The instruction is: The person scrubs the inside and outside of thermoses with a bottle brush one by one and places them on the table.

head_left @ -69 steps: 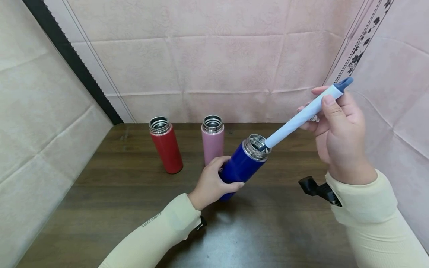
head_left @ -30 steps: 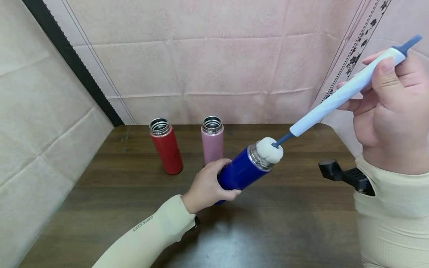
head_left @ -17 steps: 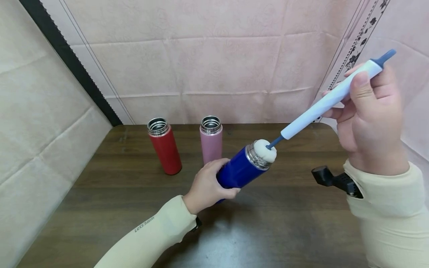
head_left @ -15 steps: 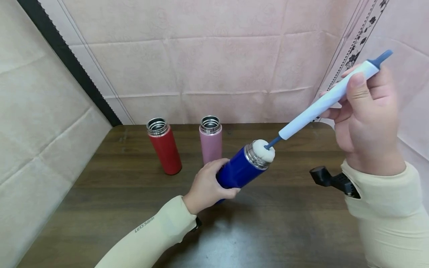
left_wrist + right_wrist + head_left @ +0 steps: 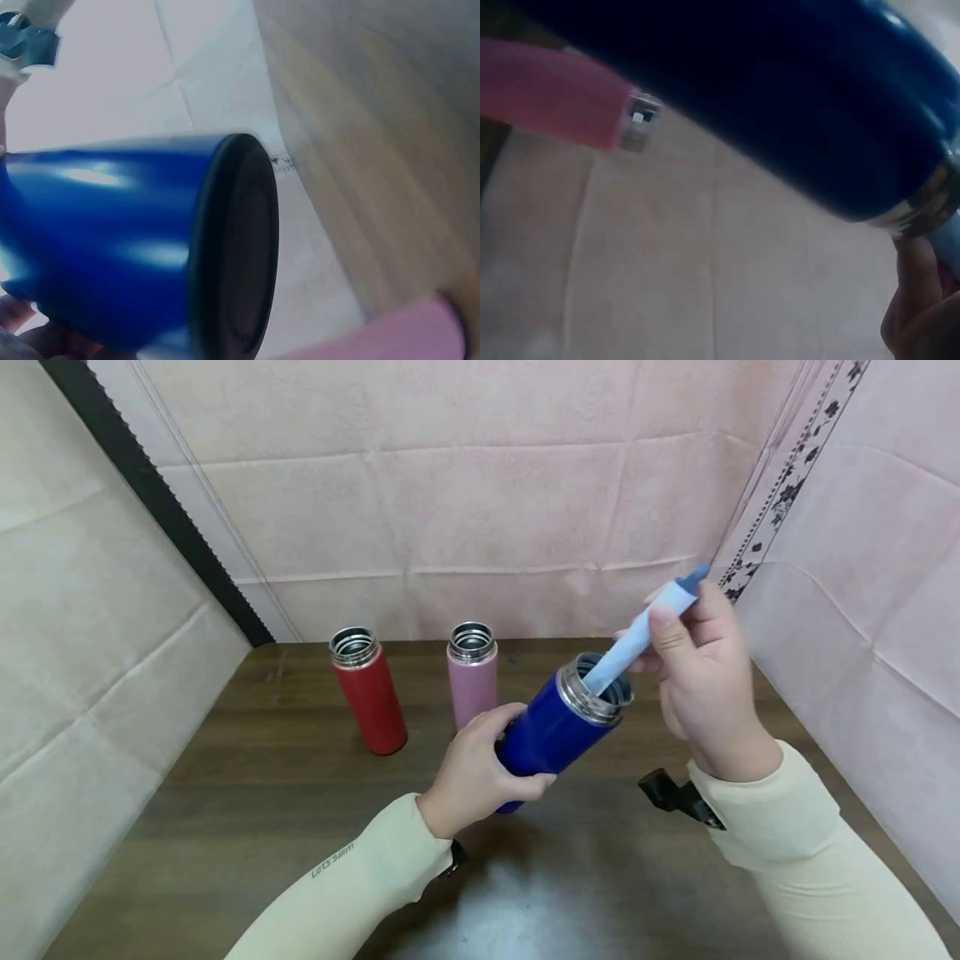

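Note:
My left hand (image 5: 480,768) grips a blue bottle (image 5: 551,722) round its body, tilted with its steel mouth up and to the right. In the left wrist view the dark base of the blue bottle (image 5: 97,240) faces the camera side. My right hand (image 5: 708,677) holds the light-blue handle of a bottle brush (image 5: 637,639) near its dark-blue hanging loop. The brush slants down into the bottle's mouth, and its white sponge head is hidden inside. Fingers of the right hand (image 5: 922,300) show close to the bottle's rim in the right wrist view.
A red bottle (image 5: 371,697) and a pink bottle (image 5: 472,681), both lidless, stand upright behind my left hand on the brown wooden table (image 5: 315,827). Pale cloth walls (image 5: 480,510) enclose the table at the back and both sides.
The brush has gone from its white sponge showing at the mouth to deep inside the blue bottle. My right hand moved down and left with it; the left hand and bottle shifted slightly right.

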Available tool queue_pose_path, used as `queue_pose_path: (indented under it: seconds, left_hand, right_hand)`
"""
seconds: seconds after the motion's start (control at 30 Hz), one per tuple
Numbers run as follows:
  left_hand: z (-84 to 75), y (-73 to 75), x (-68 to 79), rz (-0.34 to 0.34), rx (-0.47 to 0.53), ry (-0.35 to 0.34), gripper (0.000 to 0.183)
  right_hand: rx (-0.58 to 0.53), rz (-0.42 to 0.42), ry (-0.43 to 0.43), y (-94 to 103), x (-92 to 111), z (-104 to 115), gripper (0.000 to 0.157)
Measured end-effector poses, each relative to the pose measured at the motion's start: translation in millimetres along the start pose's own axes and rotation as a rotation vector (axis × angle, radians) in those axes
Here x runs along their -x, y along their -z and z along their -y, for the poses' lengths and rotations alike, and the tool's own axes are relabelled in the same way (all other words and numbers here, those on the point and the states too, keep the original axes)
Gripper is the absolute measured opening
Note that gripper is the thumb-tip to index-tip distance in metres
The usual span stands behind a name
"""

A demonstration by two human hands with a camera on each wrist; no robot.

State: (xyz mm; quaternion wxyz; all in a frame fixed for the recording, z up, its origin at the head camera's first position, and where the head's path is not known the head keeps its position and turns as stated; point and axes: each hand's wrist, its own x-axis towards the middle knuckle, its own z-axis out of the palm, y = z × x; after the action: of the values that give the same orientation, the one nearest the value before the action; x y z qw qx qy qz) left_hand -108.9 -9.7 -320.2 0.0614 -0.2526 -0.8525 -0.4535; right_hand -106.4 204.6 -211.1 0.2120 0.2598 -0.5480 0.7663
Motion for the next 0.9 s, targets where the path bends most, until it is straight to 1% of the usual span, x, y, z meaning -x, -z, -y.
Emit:
queue_pose_path:
  seconds: [0.07, 0.13, 0.23, 0.37, 0.47, 0.57, 0.67, 0.8, 0.9]
  left_hand:
    - [-2.9, 1.1, -3.3, -0.001, 0.004, 0.005, 0.063]
    - [-3.4, 1.8, -5.4, 0.0, 0.007, 0.012, 0.063]
    - [-2.1, 2.2, -6.6, 0.005, 0.027, 0.027, 0.063]
    - [0.1, 1.6, -6.7, 0.024, 0.034, 0.054, 0.064]
    - [1.7, 1.4, -6.1, 0.03, 0.04, 0.081, 0.065]
    - [3.4, 1.8, -5.6, 0.027, 0.037, 0.094, 0.065]
    - [5.1, 2.1, -4.9, 0.03, 0.029, 0.104, 0.065]
    - [6.4, 1.8, -4.3, 0.038, 0.027, 0.117, 0.066]
    - [6.8, 1.6, -4.1, 0.038, 0.02, 0.108, 0.066]
  right_hand:
    - [0.034, 0.026, 0.024, -2.0, 3.3, -2.3, 0.007]
    - [0.036, 0.032, 0.031, -2.8, 4.4, -2.8, 0.008]
    - [0.068, 0.035, -0.002, -4.1, 5.7, -4.1, 0.008]
    - [0.049, 0.076, -0.023, -4.9, 6.3, -7.2, 0.007]
    - [0.04, 0.124, -0.027, -6.4, 6.2, -8.9, 0.009]
    - [0.065, 0.141, -0.038, -8.7, 5.5, -10.4, 0.012]
    - [0.101, 0.139, -0.062, -10.3, 4.5, -12.1, 0.011]
    - [0.159, 0.114, -0.1, -11.7, 4.1, -12.0, 0.007]
    - [0.157, 0.096, -0.111, -12.4, 3.8, -9.1, 0.008]
